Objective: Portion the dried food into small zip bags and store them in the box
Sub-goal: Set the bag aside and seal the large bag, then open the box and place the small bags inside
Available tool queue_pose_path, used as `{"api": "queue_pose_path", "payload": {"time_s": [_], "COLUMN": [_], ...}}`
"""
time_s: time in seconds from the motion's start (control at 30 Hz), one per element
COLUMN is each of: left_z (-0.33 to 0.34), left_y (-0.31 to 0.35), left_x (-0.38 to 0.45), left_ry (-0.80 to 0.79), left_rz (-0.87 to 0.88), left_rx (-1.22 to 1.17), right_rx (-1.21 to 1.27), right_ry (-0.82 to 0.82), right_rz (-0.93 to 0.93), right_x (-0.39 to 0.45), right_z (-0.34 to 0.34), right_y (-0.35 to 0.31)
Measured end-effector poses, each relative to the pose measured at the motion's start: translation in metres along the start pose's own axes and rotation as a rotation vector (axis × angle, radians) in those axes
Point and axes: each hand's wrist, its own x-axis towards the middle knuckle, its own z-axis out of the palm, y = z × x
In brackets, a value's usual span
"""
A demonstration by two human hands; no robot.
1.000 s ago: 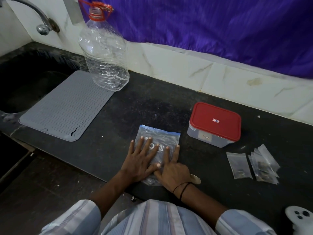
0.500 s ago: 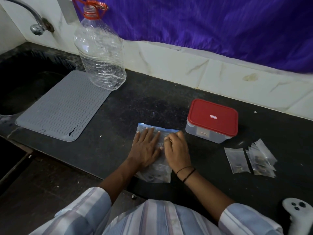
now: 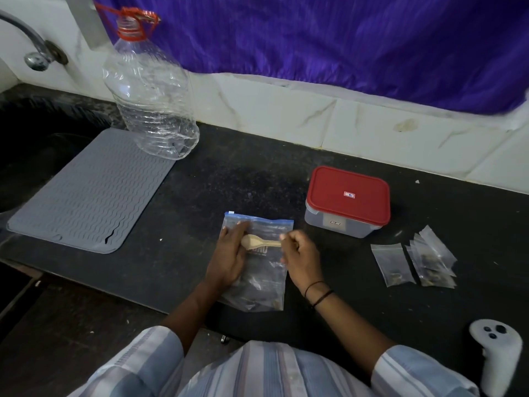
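Note:
A large clear zip bag with a blue seal strip lies flat on the black counter, dark dried food inside near its bottom. My left hand rests flat on the bag's left side, fingers straight. My right hand pinches the handle of a small wooden spoon, whose bowl lies over the bag beside my left fingers. Right of the bag stands a clear box with a red lid, lid on. Several small zip bags with a little dried food lie to the right of it.
A big clear plastic bottle stands at the back left beside a grey ribbed mat. A dark sink and a tap are at far left. A white controller lies at the counter's front right.
Both hands were pressing along the bag's seal. Now my right hand has lifted off and holds the wooden spoon over the bag, while my left hand stays flat on it.

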Motion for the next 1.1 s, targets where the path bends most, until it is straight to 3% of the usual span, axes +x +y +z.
{"api": "queue_pose_path", "payload": {"time_s": [0.07,0.17,0.37,0.5,0.67,0.77,0.83,0.97,1.1], "left_z": [-0.003,-0.004,0.005,0.005,0.009,0.027,0.04,0.061,0.069], "left_y": [-0.006,-0.007,-0.002,-0.003,0.029,0.06,0.088,0.126,0.139], "left_x": [-0.003,-0.005,0.001,0.003,0.016,0.037,0.049,0.07,0.092], "left_ry": [0.09,0.094,-0.011,0.016,0.077,0.094,0.149,0.179,0.189], "left_rz": [-0.035,-0.043,0.033,0.038,0.105,0.155,0.098,-0.136,-0.492], "left_rx": [-0.146,-0.191,0.189,0.219,0.267,0.135,-0.004,-0.394,-0.934], "right_rx": [-0.131,-0.438,-0.937,-0.887,-0.793,-0.819,-0.866,-0.991,-1.15], "right_ry": [-0.12,-0.221,-0.265,-0.187,0.107,0.252,0.302,0.274,0.13], "right_rz": [-0.004,-0.136,-0.391,-0.367,-0.488,-0.581,-0.645,-0.7,-0.784], "right_x": [-0.003,-0.004,-0.006,-0.008,0.0,0.016,0.03,0.055,0.074], "right_z": [0.001,0.0,-0.002,-0.019,-0.073,-0.106,-0.122,-0.128,-0.114], "right_y": [0.012,0.02,0.023,0.029,0.022,0.013,0.006,-0.012,-0.027]}}
